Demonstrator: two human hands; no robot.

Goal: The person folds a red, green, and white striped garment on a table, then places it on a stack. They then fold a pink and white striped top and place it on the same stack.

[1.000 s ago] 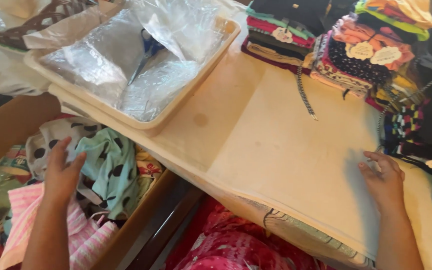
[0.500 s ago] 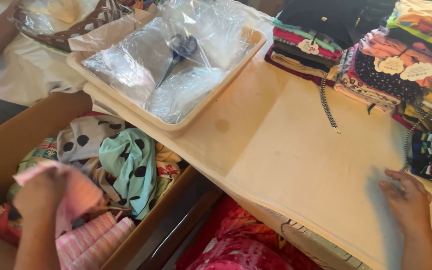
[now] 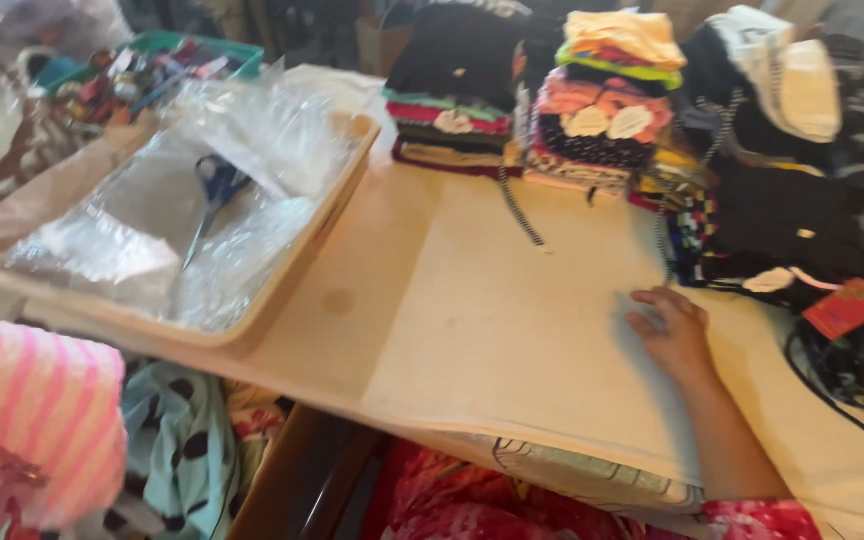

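A pink and white striped garment (image 3: 37,420) is lifted up at the lower left, close to the camera and blurred. My left hand is hidden behind it and grips it. My right hand (image 3: 667,330) lies flat, fingers spread, on a beige board (image 3: 492,330) that covers the tabletop, near its right side. It holds nothing. Below the striped garment, a teal garment with dark dots (image 3: 177,450) lies in a cardboard box with other clothes.
A beige tray (image 3: 327,215) at the left holds clear plastic bags and blue-handled scissors (image 3: 214,190). Stacks of folded clothes (image 3: 592,110) line the back. Dark clothes, a red tag (image 3: 845,305) and black cords (image 3: 852,375) crowd the right. A green bin (image 3: 167,55) stands at the back left.
My left hand reached into the box, closed on the pink striped garment and raised it toward the camera. My right hand stayed flat on the board. The view tilted up.
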